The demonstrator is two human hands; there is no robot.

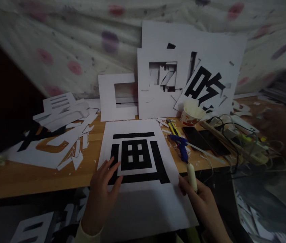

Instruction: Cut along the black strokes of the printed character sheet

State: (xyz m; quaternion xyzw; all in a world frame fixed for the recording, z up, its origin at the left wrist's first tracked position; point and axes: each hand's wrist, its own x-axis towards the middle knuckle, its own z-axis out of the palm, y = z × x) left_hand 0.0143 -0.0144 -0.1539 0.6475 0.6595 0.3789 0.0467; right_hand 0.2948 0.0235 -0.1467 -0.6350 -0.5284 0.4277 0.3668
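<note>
A white sheet (137, 202) bearing a large black character (136, 154) hangs over the table's front edge. My left hand (104, 189) rests on its left side, fingers spread over the character's lower left corner, holding nothing. At the sheet's right edge, the thumb and fingers of my right hand (200, 199) are closed on the sheet. A blue glue gun (182, 148) with a pale handle (191, 175) lies just beyond that hand, its handle end against the fingers. A yellow cutter (173, 127) is behind the glue gun.
Cut white boards (156, 104) lean against the patterned curtain (82, 44). Paper scraps (77, 158) cover the table's left part. On the right are a paper cup (189, 118), two dark phones (215, 143) and a power strip with cables (230, 133). Another person's blurred hand (277, 128) is at far right.
</note>
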